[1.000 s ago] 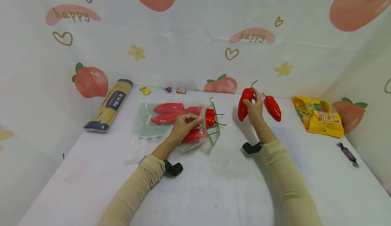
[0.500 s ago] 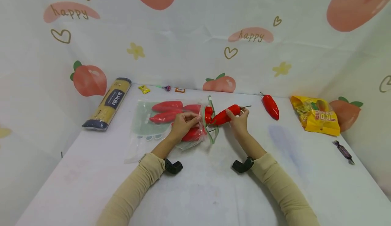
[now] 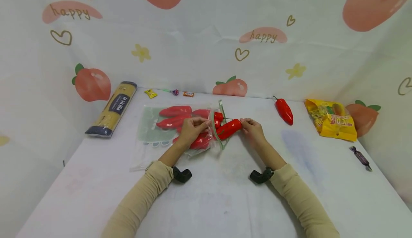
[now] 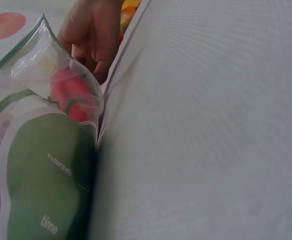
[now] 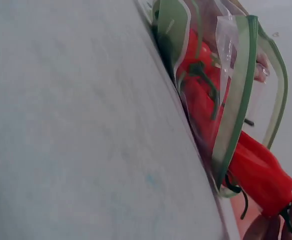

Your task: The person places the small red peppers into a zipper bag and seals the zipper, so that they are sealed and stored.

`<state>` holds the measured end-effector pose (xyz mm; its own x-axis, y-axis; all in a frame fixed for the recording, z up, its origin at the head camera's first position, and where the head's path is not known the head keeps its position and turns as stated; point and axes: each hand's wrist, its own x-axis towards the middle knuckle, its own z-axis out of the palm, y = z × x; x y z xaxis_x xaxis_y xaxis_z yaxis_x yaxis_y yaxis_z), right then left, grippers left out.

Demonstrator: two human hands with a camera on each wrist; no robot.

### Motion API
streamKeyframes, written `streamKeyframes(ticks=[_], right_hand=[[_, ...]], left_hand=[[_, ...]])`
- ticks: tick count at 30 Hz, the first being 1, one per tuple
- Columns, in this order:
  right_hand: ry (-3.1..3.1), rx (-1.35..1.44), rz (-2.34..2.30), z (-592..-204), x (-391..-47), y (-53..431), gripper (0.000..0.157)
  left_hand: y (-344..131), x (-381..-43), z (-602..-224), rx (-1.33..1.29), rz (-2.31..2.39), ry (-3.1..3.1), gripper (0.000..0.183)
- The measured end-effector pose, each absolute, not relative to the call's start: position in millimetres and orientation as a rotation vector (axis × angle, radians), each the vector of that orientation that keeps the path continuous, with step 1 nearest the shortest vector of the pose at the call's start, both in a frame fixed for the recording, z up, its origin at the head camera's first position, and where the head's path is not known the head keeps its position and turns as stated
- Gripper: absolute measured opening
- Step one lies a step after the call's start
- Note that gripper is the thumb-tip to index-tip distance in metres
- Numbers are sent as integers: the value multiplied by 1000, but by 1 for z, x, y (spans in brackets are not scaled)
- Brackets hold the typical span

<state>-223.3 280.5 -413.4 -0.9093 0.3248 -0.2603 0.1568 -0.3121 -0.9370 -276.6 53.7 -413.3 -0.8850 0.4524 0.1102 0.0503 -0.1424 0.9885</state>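
- Right grip [image 3: 254,132] pinches pepper [image 3: 232,126] at its stem end.
- Pepper lies left of right grip, long axis slanting leftward and nearer the person; front part inside bag [image 3: 149,123]. Right hand nearer.
- Left grip [image 3: 190,130] pinches bag beside green rim [image 5: 244,85].
- Mouth faces right; bench [image 3: 219,202] room nearer the person.

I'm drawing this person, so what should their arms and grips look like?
Draw a long beige sleeve on each arm, left sleeve and right sleeve, ending short of the wrist. Add a black curved piece at each wrist, left piece and right piece. The left grip and right grip wear no gloves.
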Motion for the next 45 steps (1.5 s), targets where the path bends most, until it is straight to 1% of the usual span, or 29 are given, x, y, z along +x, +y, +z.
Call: streamKeyframes(ticks=[3, 5, 8, 12, 13, 16, 19, 25, 30, 35, 40, 42, 45], right_hand=[[-1836, -556, 2388, -415, -221, 280, 19], [-1881, -496, 2361, -417, -220, 277, 21], [-1944, -446, 2288, -418, -219, 271, 18], [-2070, -439, 2163, -420, -218, 263, 6], [-2101, -437, 2135, -421, -218, 262, 7], [-2206, -419, 2040, -422, -219, 258, 22], [-2284, -380, 1963, -424, -219, 254, 30], [-2347, -227, 1939, -425, -219, 249, 30], [-2397, -223, 1904, -421, -217, 252, 32], [-2293, -261, 1988, -416, -222, 274, 40], [-1958, -307, 2133, -402, -230, 320, 47], [-1807, -318, 2143, -397, -234, 344, 39], [-1629, -412, 2079, -391, -241, 381, 39]], left_hand=[[53, -277, -413, 579, 2096, 1865, 26], [52, -277, -413, 588, 2097, 1861, 25], [52, -276, -413, 599, 2111, 1846, 25], [51, -276, -411, 608, 2121, 1856, 25], [52, -276, -411, 609, 2122, 1861, 25], [52, -276, -410, 620, 2123, 1883, 26], [52, -276, -409, 627, 2150, 1872, 25], [52, -276, -408, 668, 2194, 1826, 26], [52, -277, -409, 669, 2175, 1814, 27], [52, -277, -409, 673, 2181, 1789, 28], [50, -277, -410, 664, 2197, 1779, 28], [50, -277, -410, 657, 2190, 1783, 29], [51, -277, -410, 650, 2180, 1797, 28]])
